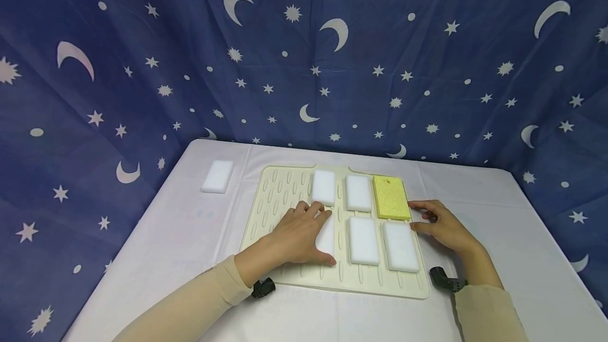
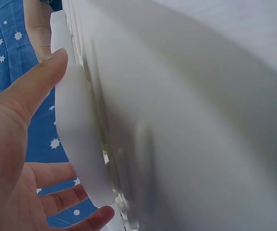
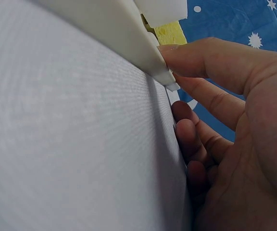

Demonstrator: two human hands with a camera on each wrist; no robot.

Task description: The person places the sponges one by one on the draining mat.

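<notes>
A cream ribbed mat (image 1: 280, 199) lies on the table with several white sponges and one yellow sponge (image 1: 391, 197) on it. My left hand (image 1: 296, 234) spans a white sponge (image 1: 325, 239) near the mat's middle, thumb at its near end and fingers toward its far end. The left wrist view has the thumb against one end of that sponge (image 2: 78, 120). My right hand (image 1: 444, 226) is at the mat's right edge, beside the near-right white sponge (image 1: 400, 247). In the right wrist view, its thumb touches the mat edge (image 3: 153, 57); the other fingers curl loosely alongside.
One more white sponge (image 1: 218, 176) lies off the mat, at the table's far left. White cloth covers the table (image 1: 499, 210). A blue curtain (image 1: 304, 41) with moons and stars hangs behind and along the sides. Each wrist wears a black camera strap (image 1: 446, 280).
</notes>
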